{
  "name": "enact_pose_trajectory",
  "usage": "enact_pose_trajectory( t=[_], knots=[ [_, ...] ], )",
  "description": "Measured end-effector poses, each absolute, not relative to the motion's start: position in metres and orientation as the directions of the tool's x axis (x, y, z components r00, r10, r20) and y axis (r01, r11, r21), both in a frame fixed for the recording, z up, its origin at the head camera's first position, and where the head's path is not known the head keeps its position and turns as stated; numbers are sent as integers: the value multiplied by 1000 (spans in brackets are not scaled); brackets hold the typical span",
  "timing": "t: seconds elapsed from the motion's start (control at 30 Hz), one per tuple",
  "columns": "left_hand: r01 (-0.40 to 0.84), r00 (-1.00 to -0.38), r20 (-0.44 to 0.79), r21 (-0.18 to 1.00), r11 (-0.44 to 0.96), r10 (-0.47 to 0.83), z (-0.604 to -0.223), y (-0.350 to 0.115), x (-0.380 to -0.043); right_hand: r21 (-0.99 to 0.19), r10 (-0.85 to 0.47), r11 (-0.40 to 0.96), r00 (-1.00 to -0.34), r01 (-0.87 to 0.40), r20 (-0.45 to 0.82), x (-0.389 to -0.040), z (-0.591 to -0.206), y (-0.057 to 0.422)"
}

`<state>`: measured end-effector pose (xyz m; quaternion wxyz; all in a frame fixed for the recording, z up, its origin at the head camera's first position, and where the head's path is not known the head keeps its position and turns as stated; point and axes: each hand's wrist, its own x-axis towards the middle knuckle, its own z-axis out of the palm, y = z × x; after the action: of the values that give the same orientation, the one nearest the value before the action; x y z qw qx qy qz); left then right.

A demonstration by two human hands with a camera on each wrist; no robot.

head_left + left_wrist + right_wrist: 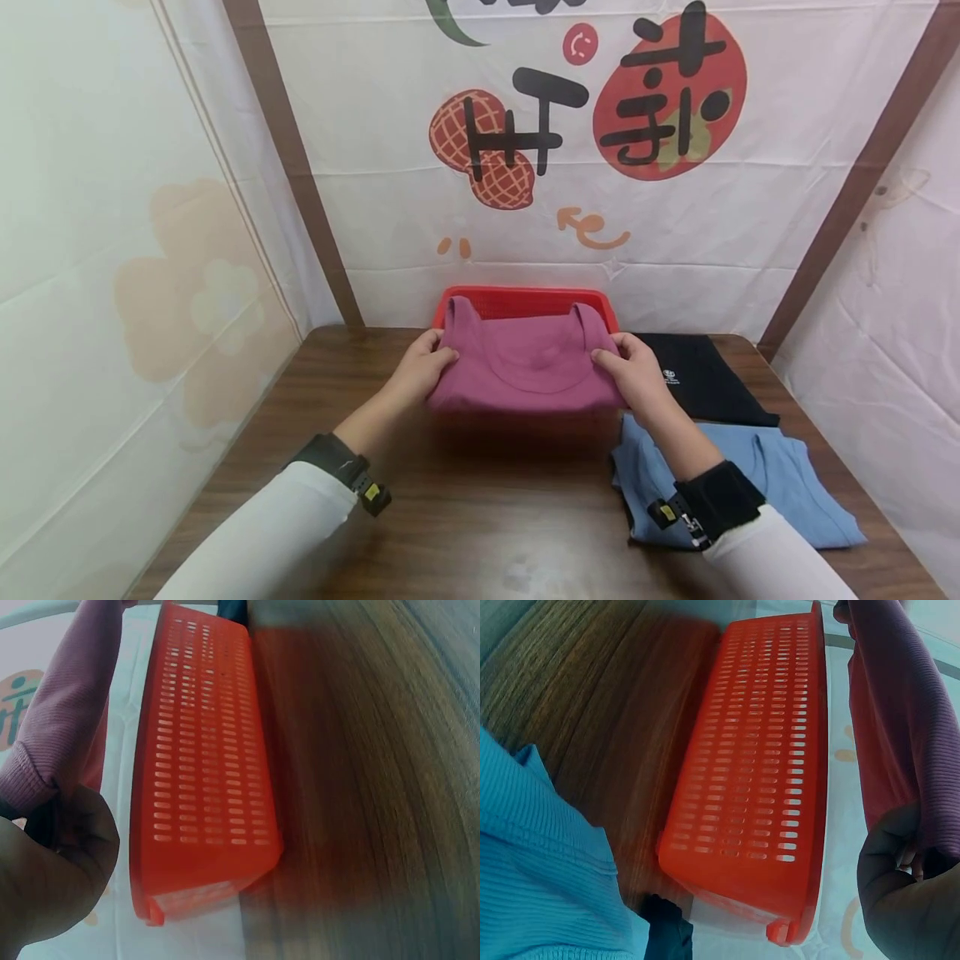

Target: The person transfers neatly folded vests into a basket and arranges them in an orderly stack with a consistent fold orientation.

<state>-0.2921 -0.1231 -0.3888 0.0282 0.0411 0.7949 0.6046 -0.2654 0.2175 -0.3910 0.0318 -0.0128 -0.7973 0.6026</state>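
Both hands hold up a folded pink tank top (525, 367) by its two sides, in front of and above a red plastic basket (525, 293). My left hand (422, 367) pinches its left edge, thumb on top. At the opposite edge my right hand (633, 371) pinches the fabric in the same way. In the left wrist view the ribbed pink cloth (71, 705) rises from the curled fingers, beside the slotted basket wall (202, 750). The right wrist view shows the cloth (907, 712) gripped above the basket's rim. The basket's inside is mostly hidden by the garment.
On the right of the wooden table (480, 517) lies a folded light blue garment (780, 475), partly under my right forearm. Behind it is a folded black garment (705, 379) with a small white print. White printed cloth walls (375, 167) enclose the table's back and sides.
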Motion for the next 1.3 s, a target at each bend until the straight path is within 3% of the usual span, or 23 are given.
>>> enact_pose_trajectory(
  t=[0.97, 1.3],
  knots=[
    [1, -989, -50, 937, 348, 137, -372, -120, -357, -933, 61, 358, -997, -25, 50, -323, -382, 222],
    [53, -994, 11, 921, 386, 110, -375, -114, -372, -915, 89, 403, -994, -24, 66, -336, -379, 220]
  ],
)
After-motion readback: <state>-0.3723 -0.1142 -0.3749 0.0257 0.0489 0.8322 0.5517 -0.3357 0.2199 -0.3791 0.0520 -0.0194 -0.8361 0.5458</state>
